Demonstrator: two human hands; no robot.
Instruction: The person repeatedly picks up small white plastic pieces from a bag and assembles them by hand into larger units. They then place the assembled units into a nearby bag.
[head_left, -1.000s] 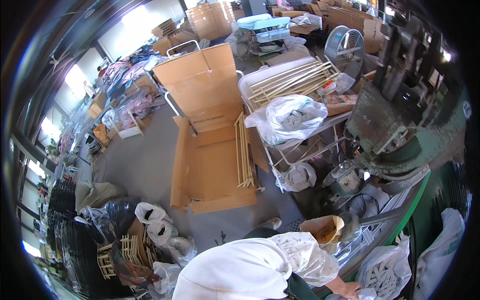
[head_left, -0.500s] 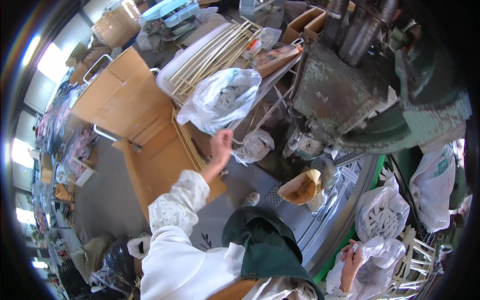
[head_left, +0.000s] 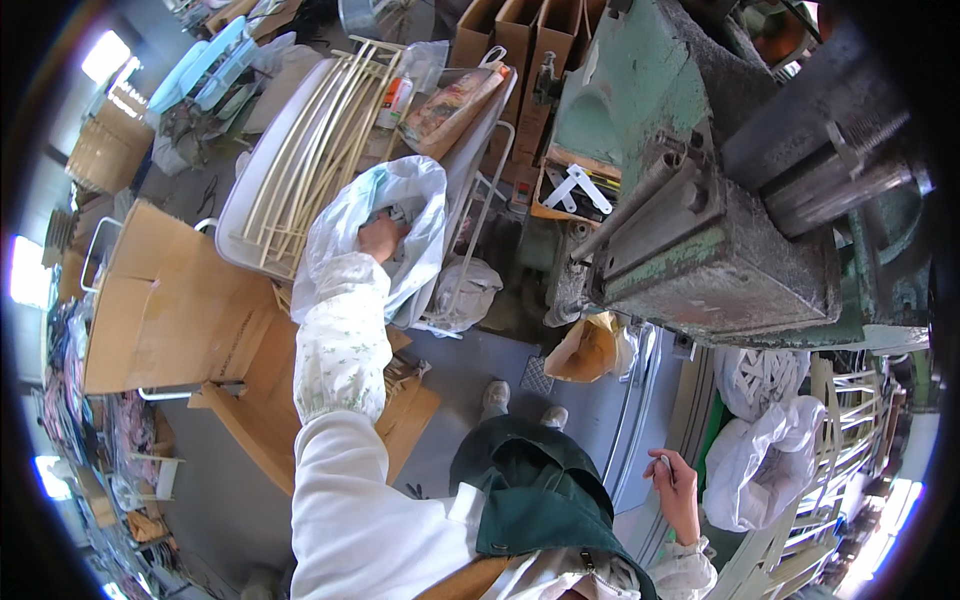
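Note:
My left hand [head_left: 379,238] reaches into a white plastic bag [head_left: 425,200] on the table; its fingers are hidden among the bag's folds and contents. Small greyish-white pieces show beside it. At the lower right, my right hand [head_left: 676,492] is raised with thumb and forefinger pinched on a small pale piece, too small to name. Beside that hand stands an open white bag [head_left: 745,485], and beyond it another bag of flat white strips [head_left: 762,378].
A worn green press [head_left: 700,250] fills the right. Cream rods [head_left: 320,150] lie in a white tub [head_left: 235,215]. An open cardboard box [head_left: 170,320] stands at left. Flat white parts [head_left: 577,192] lie by the press; a brown paper bag [head_left: 583,350] stands below. A metal rack [head_left: 850,430] is at right.
My left hand has moved forward and down into the white bag on the table. My right hand has shifted out from over the lower-right bag, and the view has turned rightward.

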